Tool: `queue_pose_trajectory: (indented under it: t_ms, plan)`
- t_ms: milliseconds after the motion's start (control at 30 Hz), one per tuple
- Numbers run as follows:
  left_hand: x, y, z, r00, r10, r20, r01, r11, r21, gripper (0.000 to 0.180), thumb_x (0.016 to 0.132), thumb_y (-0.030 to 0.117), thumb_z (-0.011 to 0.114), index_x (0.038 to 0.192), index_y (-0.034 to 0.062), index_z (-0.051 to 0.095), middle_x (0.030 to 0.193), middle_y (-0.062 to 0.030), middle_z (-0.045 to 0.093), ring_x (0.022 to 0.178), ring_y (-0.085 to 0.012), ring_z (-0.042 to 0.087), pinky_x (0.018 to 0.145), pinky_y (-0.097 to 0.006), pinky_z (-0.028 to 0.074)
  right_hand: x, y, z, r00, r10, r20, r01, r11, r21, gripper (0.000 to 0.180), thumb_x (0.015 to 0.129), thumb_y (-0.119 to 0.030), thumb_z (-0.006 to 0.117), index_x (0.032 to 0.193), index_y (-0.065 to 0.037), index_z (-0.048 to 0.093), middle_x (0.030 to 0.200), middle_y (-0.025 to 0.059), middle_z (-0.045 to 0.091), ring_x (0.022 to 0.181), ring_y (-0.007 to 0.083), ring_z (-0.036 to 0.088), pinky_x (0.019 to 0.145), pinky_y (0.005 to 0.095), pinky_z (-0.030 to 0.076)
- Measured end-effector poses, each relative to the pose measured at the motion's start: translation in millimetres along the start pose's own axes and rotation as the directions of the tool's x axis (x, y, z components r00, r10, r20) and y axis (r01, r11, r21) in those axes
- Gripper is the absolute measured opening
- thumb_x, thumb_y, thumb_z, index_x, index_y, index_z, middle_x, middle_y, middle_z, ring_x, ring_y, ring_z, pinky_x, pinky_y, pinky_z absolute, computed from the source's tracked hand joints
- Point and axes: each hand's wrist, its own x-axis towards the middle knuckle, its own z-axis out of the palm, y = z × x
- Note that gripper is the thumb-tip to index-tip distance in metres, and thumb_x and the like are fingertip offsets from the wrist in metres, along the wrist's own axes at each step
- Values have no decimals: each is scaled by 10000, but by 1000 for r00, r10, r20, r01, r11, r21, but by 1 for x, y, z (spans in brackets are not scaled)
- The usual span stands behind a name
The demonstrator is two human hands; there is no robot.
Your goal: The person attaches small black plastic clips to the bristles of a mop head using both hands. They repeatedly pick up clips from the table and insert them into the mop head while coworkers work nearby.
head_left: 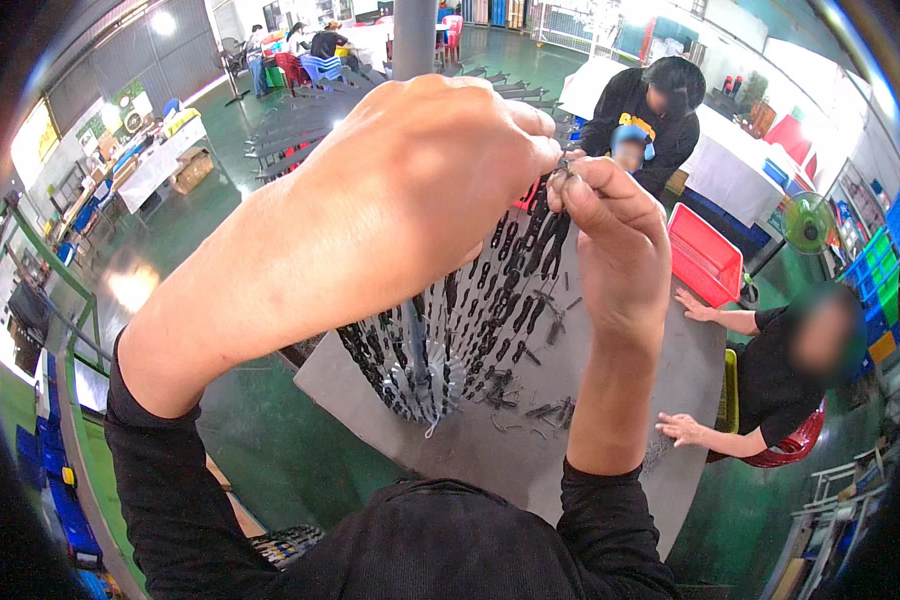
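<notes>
My left hand [450,160] is raised in front of the upper middle, its fingers curled closed toward my right hand; what they grip is hidden. My right hand [615,215] pinches a small dark piece [564,170] between thumb and fingertips, close against the left fingers. Just below hang strands of small black parts [505,260]. They are suspended beneath a wide round rack with black arms [280,135], around a grey pole [416,40]. My left forearm covers much of that rack.
Loose black parts [550,412] lie scattered on the grey table [510,475]. A red basket [705,255] stands at the right. One person [770,370] sits at the table's right side with both hands out; another person [645,120] is at the far side. A green fan [808,222] stands farther right.
</notes>
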Motion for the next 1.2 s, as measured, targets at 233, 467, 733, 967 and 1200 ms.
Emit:
queue_pose_trajectory:
  t_ms: [233, 467, 733, 967, 1200]
  plan:
    - [0, 5, -7, 994, -56, 96, 51, 997, 53, 384, 713, -50, 561, 1088, -14, 636, 1135, -152, 637, 1031, -311, 604, 920, -385, 468, -11, 1, 20, 979, -116, -168, 77, 971, -226, 68, 851, -43, 655, 893, 10, 664, 833, 26, 658, 797, 85, 571, 772, 216, 430]
    - [8, 13, -15, 981, -100, 169, 90, 994, 68, 395, 706, -51, 567, 1094, -17, 631, 1143, -154, 632, 1022, -320, 602, 909, -386, 474, -14, 2, 24, 933, -285, -220, 136, 846, -516, 58, 854, -50, 649, 858, -1, 679, 784, 37, 661, 789, 80, 550, 720, 225, 433]
    - [1, 7, -16, 996, -33, 84, 33, 999, 3, 409, 700, -59, 577, 1101, -4, 637, 1139, -153, 634, 1016, -332, 601, 907, -390, 475, -6, -12, 11, 999, -17, -41, 12, 992, -124, 85, 885, -78, 607, 878, 1, 637, 822, -1, 637, 780, 65, 546, 741, 202, 416]
    - [-5, -2, -14, 995, -82, 60, 84, 996, -32, 414, 713, -81, 561, 1108, 16, 638, 1134, -153, 635, 1051, -335, 594, 913, -393, 478, -11, -7, -39, 999, 11, -52, -3, 989, 145, 130, 870, -94, 627, 928, 23, 630, 867, 38, 611, 830, 113, 535, 796, 245, 388]
    - [-16, -16, -19, 995, -67, 67, 64, 997, 52, 435, 707, -106, 562, 1118, 21, 624, 1160, -150, 620, 1065, -351, 584, 899, -406, 481, 1, -3, -86, 989, 97, -112, -118, 974, -196, 169, 890, -129, 625, 910, 38, 633, 849, 68, 624, 802, 143, 552, 793, 270, 405]
